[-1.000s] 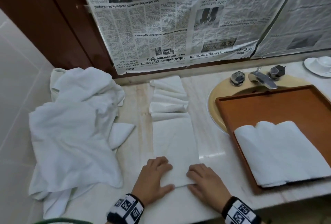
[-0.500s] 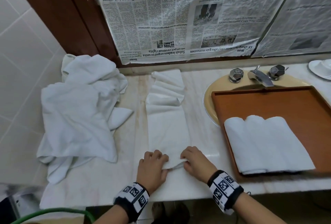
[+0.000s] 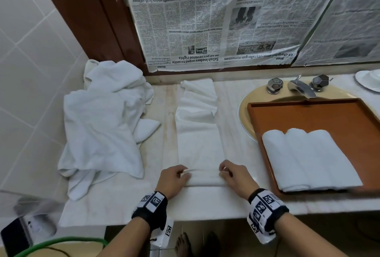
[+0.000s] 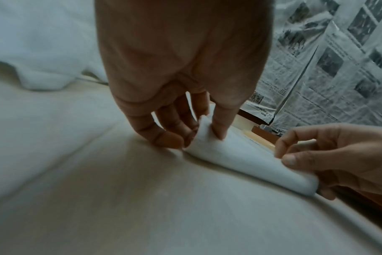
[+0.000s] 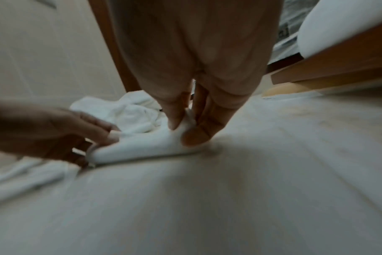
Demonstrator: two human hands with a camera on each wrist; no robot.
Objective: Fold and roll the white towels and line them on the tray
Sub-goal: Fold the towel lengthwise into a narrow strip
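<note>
A long folded white towel (image 3: 198, 131) lies lengthwise on the marble counter, its far end crumpled. Its near end is curled into a short roll (image 3: 205, 178) (image 4: 240, 160) (image 5: 142, 148). My left hand (image 3: 174, 178) (image 4: 185, 129) pinches the roll's left end, thumb under and fingers over. My right hand (image 3: 234, 176) (image 5: 192, 127) pinches the right end the same way. Three rolled white towels (image 3: 308, 158) lie side by side at the near end of the brown tray (image 3: 320, 117).
A heap of loose white towels (image 3: 102, 121) covers the counter's left side against the tiled wall. The tray rests over a yellow sink (image 3: 246, 102) with a chrome tap (image 3: 298, 86). A white dish (image 3: 370, 80) stands far right. Newspaper (image 3: 216, 20) covers the wall behind.
Both hands went from lying flat on the towel's near edge to pinching it, and have turned that edge over into a short roll. The head view has drawn back.
</note>
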